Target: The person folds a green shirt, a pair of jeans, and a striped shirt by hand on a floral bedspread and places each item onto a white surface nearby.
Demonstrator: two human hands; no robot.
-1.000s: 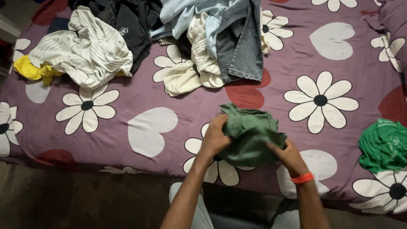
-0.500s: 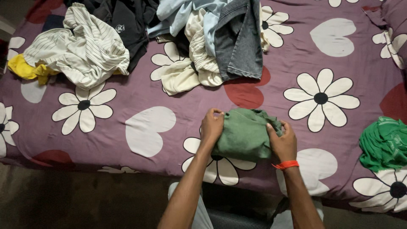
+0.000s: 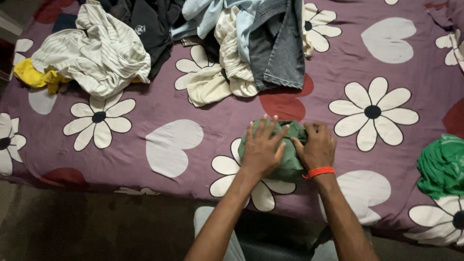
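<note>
A folded olive-green garment [image 3: 290, 159] lies on the purple flowered bedsheet [image 3: 159, 106] near the bed's front edge. My left hand [image 3: 262, 147] rests flat on top of it, fingers spread. My right hand [image 3: 316, 145], with an orange band at the wrist, presses on the garment's right side with fingers curled over its far edge. Most of the garment is hidden under both hands.
A bright green crumpled garment [image 3: 442, 166] lies at the right edge. A striped white shirt [image 3: 96, 53] over a yellow cloth [image 3: 34, 77] sits at the back left. Dark clothes [image 3: 150, 24], cream cloth [image 3: 212, 82], pale blue cloth and grey jeans [image 3: 278, 48] pile at the back middle.
The garment has become a smaller bundle. My left hand went from gripping its left edge to lying flat on top; my right hand shifted up onto its right side.
</note>
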